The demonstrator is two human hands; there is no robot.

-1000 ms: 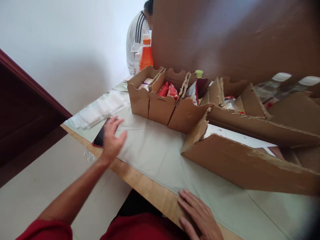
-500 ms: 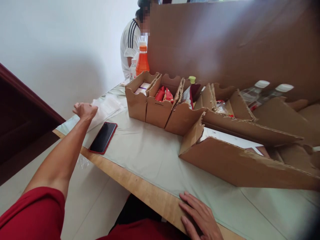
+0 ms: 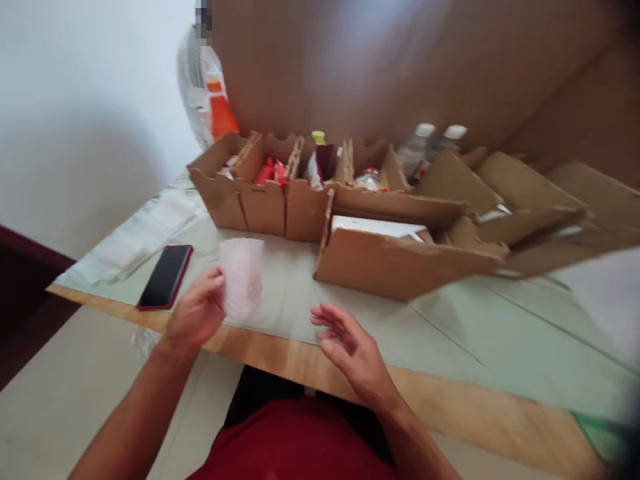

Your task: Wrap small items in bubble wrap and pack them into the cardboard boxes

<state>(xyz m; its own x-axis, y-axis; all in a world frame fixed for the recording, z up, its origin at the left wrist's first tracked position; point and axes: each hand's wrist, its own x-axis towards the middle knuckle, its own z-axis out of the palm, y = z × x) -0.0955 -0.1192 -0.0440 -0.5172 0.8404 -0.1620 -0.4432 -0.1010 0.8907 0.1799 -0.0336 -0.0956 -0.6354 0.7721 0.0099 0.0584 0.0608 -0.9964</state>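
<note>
Since half a second ago your left hand [image 3: 195, 317] has come back from the pile of clear bags at the far left of the desk and now holds one clear plastic bag [image 3: 241, 277] up in front of you, while your right hand [image 3: 350, 347] has lifted off the desk edge where it lay flat. Your left grip is clamped on the bag's left edge, thumb and fingers pinched together, so the bag stands roughly upright above the near edge of the desk [image 3: 450, 347]; the picture is blurred, so its exact outline is hard to tell. Your right grip is apart, fingers spread and slightly curled, palm turned toward the bag, near it but not touching it. Just left of your left hand a dark phone [image 3: 166, 276] in a red case lies flat on the pale desk cover, and beyond it the stack of clear bags [image 3: 135, 237] lies at the far left corner. Further back a row of cardboard boxes [image 3: 260, 200] stands on the desk, holding red packets [image 3: 267, 172] and other goods, with two clear bottles [image 3: 433, 143] with white caps behind them. A larger shallow cardboard box [image 3: 395, 263] sits in front of the row. An orange bottle [image 3: 220, 110] stands at the far end, beside another person in white.
</note>
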